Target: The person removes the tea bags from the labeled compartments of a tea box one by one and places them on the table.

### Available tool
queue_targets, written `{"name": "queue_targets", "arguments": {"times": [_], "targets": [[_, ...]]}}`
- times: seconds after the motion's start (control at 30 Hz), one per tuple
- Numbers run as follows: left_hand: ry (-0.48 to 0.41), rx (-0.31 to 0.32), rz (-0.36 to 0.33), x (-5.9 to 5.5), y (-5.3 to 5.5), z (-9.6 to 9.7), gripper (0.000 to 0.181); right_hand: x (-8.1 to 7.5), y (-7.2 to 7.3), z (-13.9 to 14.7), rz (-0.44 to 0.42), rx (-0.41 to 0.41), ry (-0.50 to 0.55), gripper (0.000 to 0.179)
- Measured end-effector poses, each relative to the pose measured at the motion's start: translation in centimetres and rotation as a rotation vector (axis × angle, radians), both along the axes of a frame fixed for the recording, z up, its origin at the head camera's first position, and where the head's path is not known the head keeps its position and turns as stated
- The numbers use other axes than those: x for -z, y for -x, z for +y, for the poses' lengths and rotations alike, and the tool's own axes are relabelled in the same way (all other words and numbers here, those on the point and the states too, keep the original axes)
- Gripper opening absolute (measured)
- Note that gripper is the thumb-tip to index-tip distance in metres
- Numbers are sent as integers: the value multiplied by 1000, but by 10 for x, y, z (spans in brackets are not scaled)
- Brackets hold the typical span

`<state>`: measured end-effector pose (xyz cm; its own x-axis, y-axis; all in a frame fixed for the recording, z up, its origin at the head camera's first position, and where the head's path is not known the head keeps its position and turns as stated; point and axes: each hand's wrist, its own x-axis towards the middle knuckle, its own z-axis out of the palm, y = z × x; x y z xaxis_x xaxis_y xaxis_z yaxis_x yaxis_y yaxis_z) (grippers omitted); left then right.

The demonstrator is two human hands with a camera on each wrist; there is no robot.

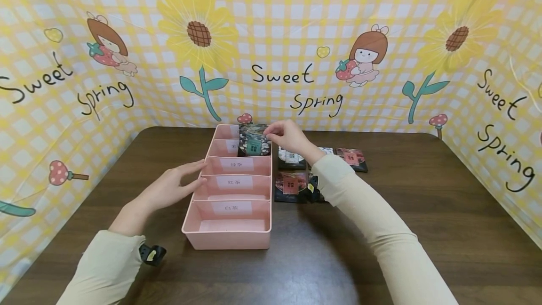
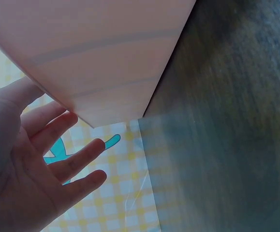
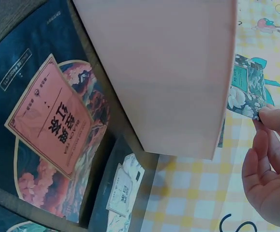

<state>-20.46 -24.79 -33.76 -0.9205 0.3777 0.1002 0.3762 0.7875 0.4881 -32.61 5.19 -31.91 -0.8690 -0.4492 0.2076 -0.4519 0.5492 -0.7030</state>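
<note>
A long pink divided box [image 1: 227, 240] stands on the table, each visible compartment bearing a white paper label with Chinese characters. Between thumb and fingertips, my right hand [image 1: 290, 136] pinches the edge of a dark floral tea packet [image 1: 254, 146] with a green label. That packet is over the two farthest compartments, and in the right wrist view it shows above the box rim. My left hand [image 1: 169, 188] touches the box's left rim, fingers loosely extended; the left wrist view shows the fingers spread beside the outer wall [image 2: 106, 63].
Right of the box lie several dark tea packets, among them a red-labelled one [image 1: 290, 186], a white-labelled one [image 1: 292, 157] and another red-labelled one [image 1: 352, 160]. My right forearm partly hides others. A yellow checked cloth [image 1: 271, 36] hangs behind the brown table [image 1: 423, 201].
</note>
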Motion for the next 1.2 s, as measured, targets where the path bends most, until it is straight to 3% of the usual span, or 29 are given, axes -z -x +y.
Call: {"name": "queue_targets", "arguments": {"times": [0.4, 0.67, 1.2], "targets": [[8, -2, -3, 1, 1, -1, 55, -9, -3, 0, 21, -5, 60, 16], [4, -6, 8, 1, 0, -1, 54, -15, -7, 0, 80, 3, 66, 14], [5, -5, -3, 0, -1, -1, 55, -23, -10, 5, 52, 20, 105, 15]]}}
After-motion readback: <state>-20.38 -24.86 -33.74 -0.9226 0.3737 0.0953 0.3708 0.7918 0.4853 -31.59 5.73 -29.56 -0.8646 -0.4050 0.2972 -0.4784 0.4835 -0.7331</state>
